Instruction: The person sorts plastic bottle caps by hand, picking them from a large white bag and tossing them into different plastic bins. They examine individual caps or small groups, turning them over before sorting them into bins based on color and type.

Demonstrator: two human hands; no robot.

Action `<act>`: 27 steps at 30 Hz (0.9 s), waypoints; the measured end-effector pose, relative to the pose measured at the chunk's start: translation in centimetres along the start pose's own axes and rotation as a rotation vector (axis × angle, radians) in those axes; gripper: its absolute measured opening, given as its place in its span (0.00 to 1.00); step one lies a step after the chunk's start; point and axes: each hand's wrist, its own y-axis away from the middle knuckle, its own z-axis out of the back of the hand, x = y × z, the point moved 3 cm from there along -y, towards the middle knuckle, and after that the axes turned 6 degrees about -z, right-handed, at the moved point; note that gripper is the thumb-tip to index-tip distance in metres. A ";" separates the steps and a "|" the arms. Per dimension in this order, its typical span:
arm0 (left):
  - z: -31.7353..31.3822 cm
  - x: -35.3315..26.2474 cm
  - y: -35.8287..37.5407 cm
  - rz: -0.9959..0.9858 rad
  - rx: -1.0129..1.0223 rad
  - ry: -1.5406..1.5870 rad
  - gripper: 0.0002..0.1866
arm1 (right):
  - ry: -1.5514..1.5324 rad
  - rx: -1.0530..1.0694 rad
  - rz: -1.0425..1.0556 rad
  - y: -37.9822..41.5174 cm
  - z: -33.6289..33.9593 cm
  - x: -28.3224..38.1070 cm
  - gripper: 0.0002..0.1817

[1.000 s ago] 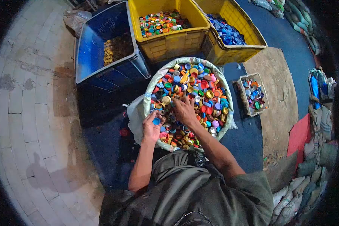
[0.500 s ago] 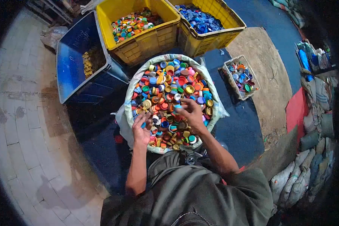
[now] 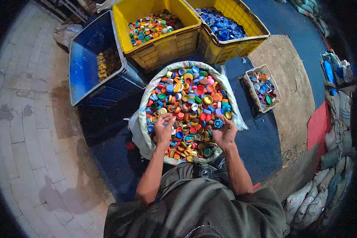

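Note:
A round sack with a rolled pale rim stands before me, heaped with loose bottle caps of many colours. Over its right part is my right hand, palm turned up, fingers curled around a blue bottle cap. My left hand hovers low over the left part of the heap. Its thumb and fingers are drawn together at the tips, and I cannot tell what sits between them.
Behind the sack stand a blue bin with yellowish pieces, a yellow bin of mixed caps and another yellow bin of blue caps. A small white crate lies to the right. Filled sacks line the right side.
My right hand has moved right and turned palm up with the blue cap. My left hand has shifted right and its fingers have drawn together. The whole view has shifted slightly.

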 end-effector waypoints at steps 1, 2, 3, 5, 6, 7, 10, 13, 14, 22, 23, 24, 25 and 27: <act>-0.2 0.1 -0.1 -0.035 0.003 -0.061 0.18 | -0.013 -0.016 0.010 0.2 -0.3 0.1 0.17; -0.4 0.3 0.1 -0.025 0.029 -0.082 0.18 | -0.023 -0.032 0.011 0.5 -0.5 0.3 0.17; -0.9 -0.8 0.5 -0.015 0.054 -0.103 0.18 | -0.033 -0.047 0.013 0.7 -0.7 0.5 0.17; -1.5 -0.8 0.5 -0.094 0.119 -0.178 0.18 | -0.024 -0.068 0.031 0.9 -0.5 0.8 0.16; -2.1 -0.6 0.4 -0.182 0.158 -0.233 0.18 | -0.005 -0.076 0.048 1.0 0.0 1.0 0.16; -2.7 -0.4 0.5 -0.269 0.198 -0.287 0.18 | 0.013 -0.085 0.065 1.1 0.4 1.2 0.15; -5.8 -0.9 1.4 -0.351 0.302 -0.487 0.18 | -0.092 -0.055 0.118 1.5 1.7 1.9 0.15; -8.1 -0.7 0.9 -0.617 0.364 -0.624 0.20 | -0.045 -0.054 0.125 2.1 2.2 2.5 0.13; -9.0 -0.4 0.5 -0.705 0.378 -0.636 0.20 | -0.045 -0.066 0.129 2.3 2.3 2.7 0.13; -12.2 -1.2 -0.4 -0.760 0.520 -0.839 0.19 | -0.028 -0.198 0.194 3.2 4.0 3.3 0.14; -12.3 -1.4 -0.5 -0.745 0.516 -0.862 0.19 | -0.034 -0.175 0.188 3.2 4.1 3.4 0.13; -12.4 -1.5 -0.6 -0.745 0.512 -0.868 0.18 | -0.041 -0.151 0.181 3.1 4.3 3.6 0.12; -12.5 -1.5 -0.8 -0.764 0.503 -0.868 0.17 | -0.047 -0.128 0.172 3.0 4.4 3.7 0.12; -12.6 -1.5 -1.0 -0.801 0.483 -0.869 0.16 | 0.010 -0.222 0.169 2.6 4.7 4.0 0.10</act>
